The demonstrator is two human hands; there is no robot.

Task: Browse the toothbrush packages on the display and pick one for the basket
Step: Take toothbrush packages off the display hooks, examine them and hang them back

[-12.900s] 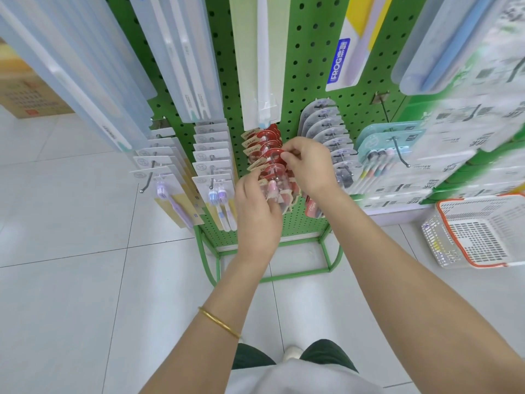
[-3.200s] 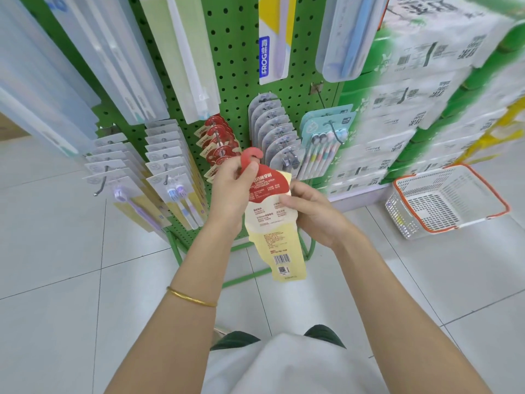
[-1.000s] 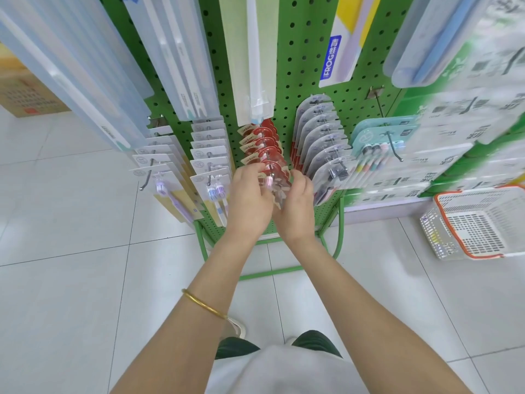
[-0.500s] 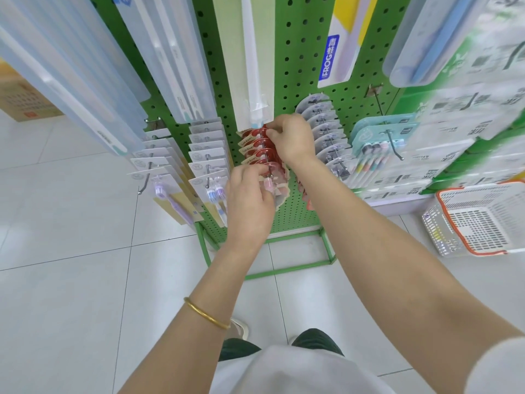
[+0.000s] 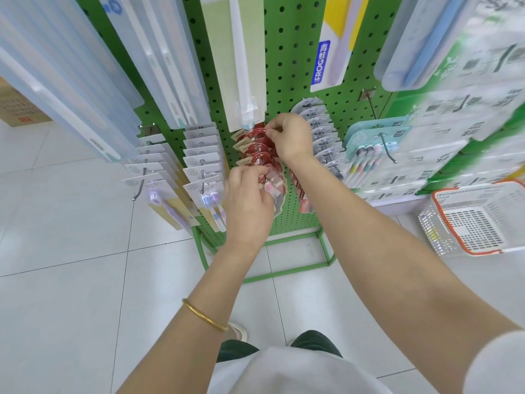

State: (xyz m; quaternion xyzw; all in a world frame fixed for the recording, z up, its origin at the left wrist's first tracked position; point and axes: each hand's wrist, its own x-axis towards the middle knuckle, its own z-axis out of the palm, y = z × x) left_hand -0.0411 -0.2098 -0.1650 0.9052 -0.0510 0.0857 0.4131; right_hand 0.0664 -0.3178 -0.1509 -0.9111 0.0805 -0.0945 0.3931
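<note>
Left hand and right hand — fingers pinched narrow on red toothbrush packages.

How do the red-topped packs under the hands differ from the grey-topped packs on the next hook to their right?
The red-topped packs have round red headers; the grey-topped packs have pale grey arched ones. Both the left hand and right hand are on the red row; the grey row is untouched. Both rows hang on the green pegboard.

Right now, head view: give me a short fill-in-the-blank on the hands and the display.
1. Both hands work the row of ____-topped packages on the pegboard.
2. The gold bangle is on the ____ wrist.
3. The right hand is ____ up the row than the left hand.
4. The basket has an ____ rim.

Missing: red; left; higher; orange
</note>
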